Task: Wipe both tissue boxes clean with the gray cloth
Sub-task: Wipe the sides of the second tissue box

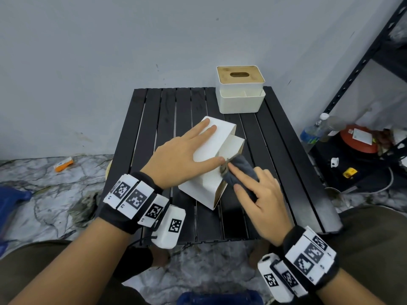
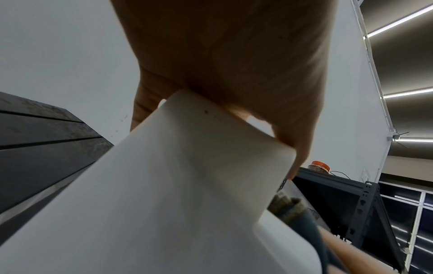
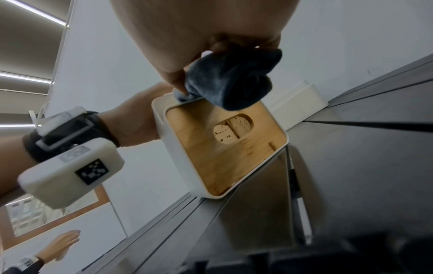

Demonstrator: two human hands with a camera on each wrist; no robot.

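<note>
Wrists w/ marker bands nearest cam. Black slatted table (image 1: 167, 119) underneath. Tipped tissue box (image 1: 207, 148) on its side under left hand (image 1: 178, 159), fingers flat, pressing, long axis running away front-right. Second tissue box (image 1: 240, 93) upright, well beyond both hands, nearer right. Right hand (image 1: 259, 199) bunches gray cloth (image 1: 241, 170) against tipped box's lid edge, just beside left thumb.

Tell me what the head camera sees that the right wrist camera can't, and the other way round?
Only the head view shows the second tissue box standing upright at the table's far edge, and the left hand lying flat on the tipped tissue box. Only the right wrist view shows that box's wooden lid face-on, with its oval slot. Both show the right hand holding the gray cloth against the tipped box.
</note>
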